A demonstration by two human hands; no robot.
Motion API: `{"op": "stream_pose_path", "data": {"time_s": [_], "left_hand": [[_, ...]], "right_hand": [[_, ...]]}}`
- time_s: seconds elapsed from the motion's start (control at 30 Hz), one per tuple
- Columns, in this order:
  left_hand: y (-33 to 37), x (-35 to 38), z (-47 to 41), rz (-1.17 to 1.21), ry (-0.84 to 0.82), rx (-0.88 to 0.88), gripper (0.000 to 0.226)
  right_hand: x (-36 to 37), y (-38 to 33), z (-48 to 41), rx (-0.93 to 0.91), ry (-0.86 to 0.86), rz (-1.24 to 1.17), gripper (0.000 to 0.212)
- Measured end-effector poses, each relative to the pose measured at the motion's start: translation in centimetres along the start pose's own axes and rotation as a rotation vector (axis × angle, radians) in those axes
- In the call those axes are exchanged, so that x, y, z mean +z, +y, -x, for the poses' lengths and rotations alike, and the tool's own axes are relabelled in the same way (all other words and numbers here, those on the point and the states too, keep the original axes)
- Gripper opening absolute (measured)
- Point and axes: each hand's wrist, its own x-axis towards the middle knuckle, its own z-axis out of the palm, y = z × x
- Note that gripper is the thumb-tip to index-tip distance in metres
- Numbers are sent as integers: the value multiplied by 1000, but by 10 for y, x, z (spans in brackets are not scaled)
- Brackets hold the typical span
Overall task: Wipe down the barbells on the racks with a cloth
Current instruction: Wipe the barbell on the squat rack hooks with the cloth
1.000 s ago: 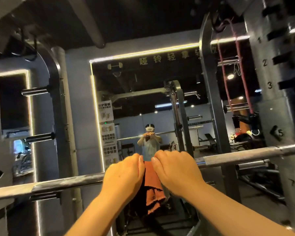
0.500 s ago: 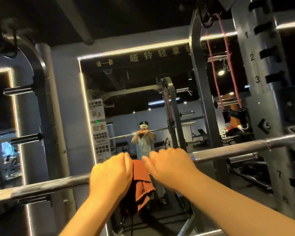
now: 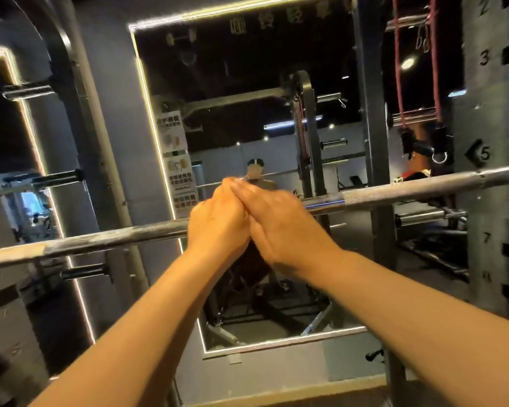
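Observation:
A steel barbell (image 3: 409, 191) lies across the rack at chest height, sloping up to the right. At its middle my left hand (image 3: 218, 223) and my right hand (image 3: 282, 227) are pressed together, both curled over the bar. My right hand partly overlaps the left. The orange-red cloth (image 3: 254, 268) is wrapped on the bar under both hands. Only a dark fold of it shows, hanging below my wrists. The bar's left part (image 3: 100, 239) looks dull and streaked, while the knurled right part shines.
The rack upright (image 3: 488, 154) with numbered holes stands at the right and carries the bar's end. Red resistance bands (image 3: 400, 69) hang behind it. Weight pegs (image 3: 56, 175) jut from the left post. A lit wall mirror (image 3: 247, 113) faces me.
My hands have closed together over the cloth, hiding most of it. They sit higher in view, and the camera has tilted down and moved closer to the bar.

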Motion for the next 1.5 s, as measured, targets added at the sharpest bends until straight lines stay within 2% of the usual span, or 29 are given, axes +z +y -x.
{"op": "stream_pose_path", "data": {"time_s": [0.1, 0.2, 0.37, 0.47, 0.53, 0.6, 0.73, 0.87, 0.93, 1.07, 1.23, 1.37, 1.43, 1.5], "left_hand": [[-9, 4, 5, 243, 93, 1, 42], [-22, 5, 6, 318, 150, -1, 35], [-28, -5, -5, 161, 80, -85, 30], [-36, -10, -14, -38, 15, -139, 31], [-35, -10, -14, -159, -49, -137, 31], [-34, -8, -13, -166, -61, -126, 31], [-25, -4, -18, -223, -58, -85, 23], [0, 8, -28, -256, -90, 61, 17], [7, 11, -30, -245, -93, 83, 18], [5, 14, -21, -407, -7, 195, 17], [6, 17, -20, -437, -5, 196, 10], [6, 16, -16, -472, -20, 235, 18], [7, 16, -16, -443, 0, 221, 13], [6, 17, -18, -397, 13, 178, 18]], "right_hand": [[3, -3, 4, 51, -89, -10, 56], [2, 2, 5, -34, -148, 163, 67], [-2, 3, 1, -11, -110, 285, 43], [-5, 16, 10, 16, -41, 391, 38], [-12, 30, 26, 67, 39, 429, 40], [-24, 40, 38, 118, 109, 461, 41], [-27, 16, 24, 296, 77, 376, 30], [-16, 12, -6, 290, -3, 454, 48], [-20, 21, -8, 263, 7, 451, 47], [-16, 25, 18, 227, 52, 428, 40], [-21, 18, 13, 313, 3, 451, 42], [-36, 17, -19, 442, -139, 419, 47], [-28, 15, -13, 407, -82, 488, 51], [-17, 9, 3, 368, 1, 513, 52]]}}
